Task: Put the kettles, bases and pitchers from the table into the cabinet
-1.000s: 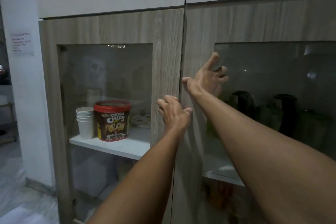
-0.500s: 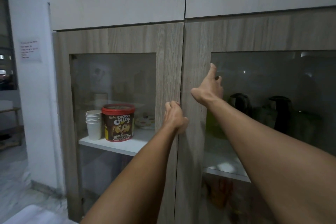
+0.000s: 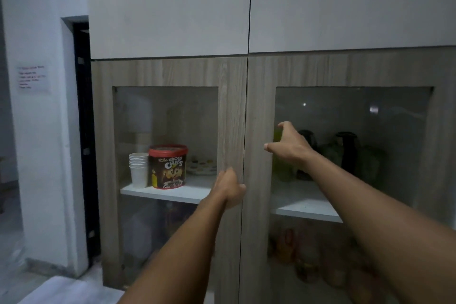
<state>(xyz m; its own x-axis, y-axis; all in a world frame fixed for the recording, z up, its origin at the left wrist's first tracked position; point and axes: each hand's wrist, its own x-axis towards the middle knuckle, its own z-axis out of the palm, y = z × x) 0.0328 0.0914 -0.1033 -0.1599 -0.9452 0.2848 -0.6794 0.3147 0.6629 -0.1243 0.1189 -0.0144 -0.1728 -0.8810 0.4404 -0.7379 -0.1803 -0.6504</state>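
A wood-grain cabinet [image 3: 259, 74] with two glass-paned doors fills the view, both doors closed. My left hand [image 3: 230, 189] rests on the inner edge of the left door [image 3: 232, 111], fingers curled against the wood, holding nothing. My right hand [image 3: 288, 147] is spread flat on the right door [image 3: 259, 111] at the glass edge. Behind the right glass, dark kettles or pitchers [image 3: 346, 153] stand dimly on the white shelf [image 3: 306, 207]. A yellow-green pitcher [image 3: 280, 170] shows next to my right hand.
Behind the left glass stand a stack of white cups [image 3: 138, 169], a red-lidded chocolate cereal tub [image 3: 167, 166] and a plate [image 3: 201, 166]. White upper cabinet doors [image 3: 172, 7] sit above. A white wall with a paper notice [image 3: 33, 78] and a dark gap lie left.
The view has pulled back from the cabinet, so both hands look smaller. My right hand has dropped slightly along the right door. My left hand stays on the left door's edge.
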